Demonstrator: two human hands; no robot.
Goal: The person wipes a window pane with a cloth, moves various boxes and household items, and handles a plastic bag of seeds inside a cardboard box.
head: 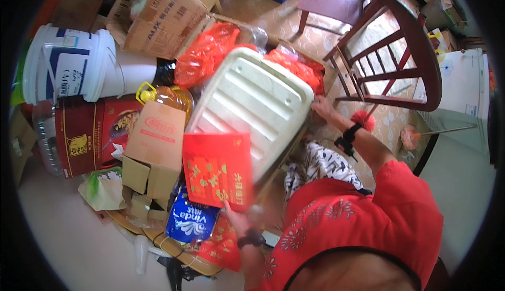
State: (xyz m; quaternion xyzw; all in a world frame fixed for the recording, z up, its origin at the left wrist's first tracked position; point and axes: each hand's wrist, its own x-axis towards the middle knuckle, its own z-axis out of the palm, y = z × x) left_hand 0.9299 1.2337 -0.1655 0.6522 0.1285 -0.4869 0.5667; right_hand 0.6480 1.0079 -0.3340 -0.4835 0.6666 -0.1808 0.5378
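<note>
My left hand (pixel 235 215) holds a flat red gift package (pixel 217 170) with gold print by its lower edge. The package overlaps the near left part of a pale plastic storage-box lid (pixel 258 105), which lies tilted over an open cardboard box. At the lid's right edge, near its far corner, my right hand (pixel 323 109) has its fingers curled on the rim. Red plastic bags (pixel 211 52) bulge out beyond the lid. Below the package lie a blue Vinda pack (pixel 191 218) and a similar red printed piece (pixel 224 243).
Left are a small open carton (pixel 158 141), a cooking-oil bottle (pixel 169 97), a dark red box (pixel 83 133) and white buckets (pixel 67 64). A large carton (pixel 169 19) stands behind. Wooden chairs (pixel 402 76), a red round object (pixel 362 120) and a white appliance (pixel 453 82) are right.
</note>
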